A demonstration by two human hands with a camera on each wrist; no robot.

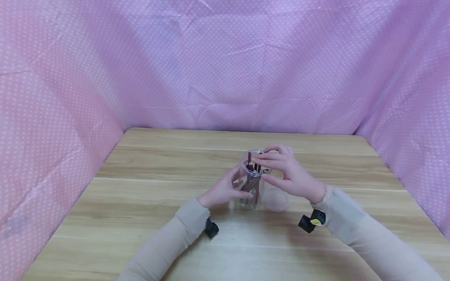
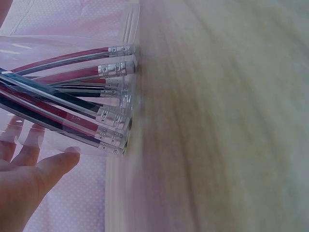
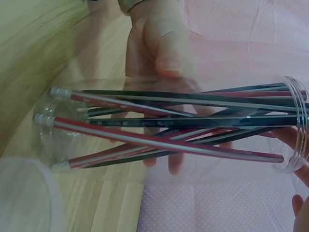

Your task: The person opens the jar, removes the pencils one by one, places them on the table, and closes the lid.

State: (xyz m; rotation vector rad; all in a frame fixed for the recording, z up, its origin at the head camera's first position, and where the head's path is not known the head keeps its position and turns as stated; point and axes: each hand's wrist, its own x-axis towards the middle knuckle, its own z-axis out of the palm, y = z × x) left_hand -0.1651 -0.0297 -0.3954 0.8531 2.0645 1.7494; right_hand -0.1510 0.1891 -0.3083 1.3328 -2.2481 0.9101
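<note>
I see the left hand (image 1: 225, 189) gripping the jar (image 1: 250, 202) of pencils (image 3: 164, 143), the right hand (image 1: 290, 171) at its rim (image 1: 254, 174), grip unclear. If the right snags a pencil, the jar could tip.

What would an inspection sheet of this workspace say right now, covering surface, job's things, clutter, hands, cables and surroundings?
Surface: wood-grain table, light brown.
Job's things: clear jar upright, uncovered, holding red and dark pencils, eraser ends down; clear round lid lies on the table, right of the jar.
Clutter: nothing seen.
Left hand: holds the jar's side.
Right hand: fingers at the jar's mouth; whether they grip a pencil is unclear.
Cables: nothing seen.
Surroundings: pink dotted cloth behind the table and along both sides; black wrist cameras at both beige sleeves.
</note>
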